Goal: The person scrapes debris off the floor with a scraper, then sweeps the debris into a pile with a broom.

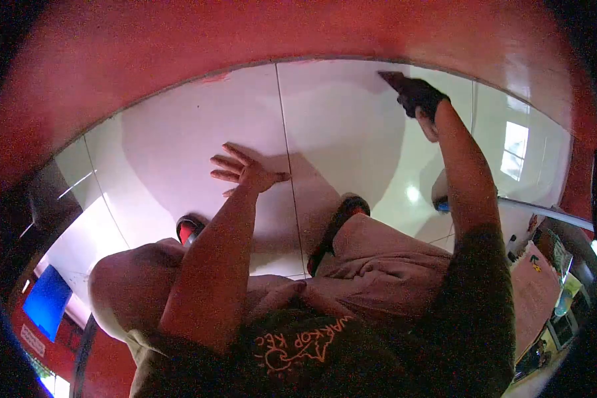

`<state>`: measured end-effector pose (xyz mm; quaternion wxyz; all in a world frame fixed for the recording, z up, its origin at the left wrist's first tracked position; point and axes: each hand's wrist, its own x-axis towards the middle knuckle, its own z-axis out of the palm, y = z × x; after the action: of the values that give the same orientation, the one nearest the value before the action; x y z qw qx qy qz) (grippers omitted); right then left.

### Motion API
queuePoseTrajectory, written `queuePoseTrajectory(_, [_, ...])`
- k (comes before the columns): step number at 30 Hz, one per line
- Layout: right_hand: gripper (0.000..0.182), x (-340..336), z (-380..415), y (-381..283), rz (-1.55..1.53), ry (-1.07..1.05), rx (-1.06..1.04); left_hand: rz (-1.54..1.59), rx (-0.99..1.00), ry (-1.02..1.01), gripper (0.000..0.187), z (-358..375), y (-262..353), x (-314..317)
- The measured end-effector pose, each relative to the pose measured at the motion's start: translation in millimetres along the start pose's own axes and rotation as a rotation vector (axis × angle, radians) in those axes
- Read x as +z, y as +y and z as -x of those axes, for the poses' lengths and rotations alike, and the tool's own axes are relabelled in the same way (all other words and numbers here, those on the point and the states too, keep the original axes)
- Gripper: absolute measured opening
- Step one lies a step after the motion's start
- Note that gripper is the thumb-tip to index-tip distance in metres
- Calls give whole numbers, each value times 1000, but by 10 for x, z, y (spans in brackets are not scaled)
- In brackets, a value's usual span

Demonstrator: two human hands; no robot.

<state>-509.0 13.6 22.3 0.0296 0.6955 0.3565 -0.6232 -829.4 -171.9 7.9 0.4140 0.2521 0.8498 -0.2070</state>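
My left hand (247,174) is bare, with its fingers spread over the pale tiled floor (199,113). Nothing is in it; the palm appears to rest on the tiles. To the far right, my right hand (421,98) wears a dark glove and is closed around a dark, pointed, flat-bladed tool that looks like a scraper (390,79). The tool's tip points left, close to the foot of the red wall (298,30). Its grip is hidden in the glove. A pale rounded shape beneath that wrist cannot be made out.
My knees are bent, and dark shoes with red (190,229) stand on the tiles. Behind on the right is a cluttered shelf or table with papers (536,285). A blue panel (48,302) is at the lower left. The red wall curves along the front.
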Motion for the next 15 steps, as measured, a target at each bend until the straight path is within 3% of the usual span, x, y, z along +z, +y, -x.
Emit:
queuePoseTrajectory(3, [26,20,32,-101,-34,14,-47,-26,14,4,142,-26,-35,-3])
queuePoseTrajectory(6, [24,148,456,-91,129,-72,-3,42,19,44,143,-79,-55,59])
queuePoseTrajectory(9, [24,103,443,85,134,-4,97,4,29,27,143,-32,-27,39])
queuePoseTrajectory(10, [23,28,356,129,238,-8,-107,35,68,40,145,-102,-76,93])
queuePoseTrajectory(12, [20,-40,-4,262,-334,169,-113,61,134,58,147,-157,-110,147])
queuePoseTrajectory(14, [22,-124,46,-12,-132,45,13,37,104,60,147,-144,-85,142])
queuePoseTrajectory(15, [23,-156,-78,301,-199,11,-102,21,81,27,146,-84,-50,80])
